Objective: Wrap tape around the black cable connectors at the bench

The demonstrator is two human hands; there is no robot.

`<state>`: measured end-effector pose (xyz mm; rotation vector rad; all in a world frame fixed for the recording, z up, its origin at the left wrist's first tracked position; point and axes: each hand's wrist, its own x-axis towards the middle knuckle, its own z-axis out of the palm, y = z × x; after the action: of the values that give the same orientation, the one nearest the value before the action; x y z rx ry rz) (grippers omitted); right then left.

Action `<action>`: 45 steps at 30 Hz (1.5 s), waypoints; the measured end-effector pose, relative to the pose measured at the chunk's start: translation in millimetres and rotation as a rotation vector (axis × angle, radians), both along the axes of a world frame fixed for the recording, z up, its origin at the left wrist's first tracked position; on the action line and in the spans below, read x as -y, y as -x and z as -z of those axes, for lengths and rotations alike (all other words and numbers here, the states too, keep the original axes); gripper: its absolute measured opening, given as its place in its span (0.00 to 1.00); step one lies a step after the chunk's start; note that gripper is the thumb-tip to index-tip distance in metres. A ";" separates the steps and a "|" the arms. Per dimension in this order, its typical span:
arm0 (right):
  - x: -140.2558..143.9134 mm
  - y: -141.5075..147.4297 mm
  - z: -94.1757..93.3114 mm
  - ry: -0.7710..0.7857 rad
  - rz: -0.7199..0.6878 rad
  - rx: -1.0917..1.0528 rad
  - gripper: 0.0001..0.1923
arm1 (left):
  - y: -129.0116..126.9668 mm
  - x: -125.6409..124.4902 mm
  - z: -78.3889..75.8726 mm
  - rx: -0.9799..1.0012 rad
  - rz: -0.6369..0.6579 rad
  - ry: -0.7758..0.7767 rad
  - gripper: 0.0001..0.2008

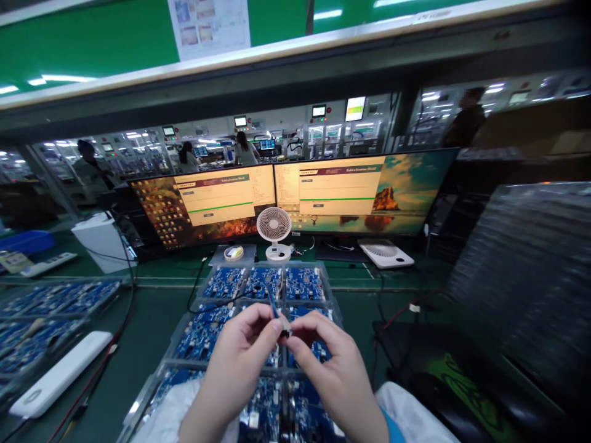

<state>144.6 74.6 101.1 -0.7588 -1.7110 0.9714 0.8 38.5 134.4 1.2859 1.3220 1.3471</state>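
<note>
Both hands meet above a clear plastic tray point(335, 314) of blue circuit boards point(305, 283). Between thumb and index finger, my left hand point(240, 354) pinches a small pale part with a dark end point(286, 327); its exact kind cannot be made out. A thin bluish strip point(271, 301) rises beside it, at the left fingertips. My right hand point(327, 354) is closed too, thumb and index fingertips at the dark end of that same part. A black cable point(217, 307) runs over the tray toward my hands, and its end is hidden.
Behind the tray stand a small white fan point(274, 224), a tape roll point(233, 252) and two monitors point(221, 203). Left are another board tray point(60, 301) and a white power strip point(60, 372). Stacked clear trays point(526, 295) rise at right. People are in the background.
</note>
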 end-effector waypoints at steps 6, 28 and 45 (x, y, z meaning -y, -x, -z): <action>-2.7 -3.8 -5.7 -0.008 -0.016 -0.069 0.08 | -0.8 0.4 -0.5 0.000 0.095 0.027 0.06; 0.2 -3.0 -5.3 -0.193 0.047 0.006 0.07 | -6.7 2.0 4.8 0.114 0.017 0.017 0.05; 5.2 -1.9 -6.8 -0.231 0.094 0.013 0.06 | -9.2 5.2 6.9 -0.031 -0.011 0.004 0.07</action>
<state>146.4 69.4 107.9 -0.6877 -1.7463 0.6919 10.1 33.3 127.5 1.3038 1.3543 1.3360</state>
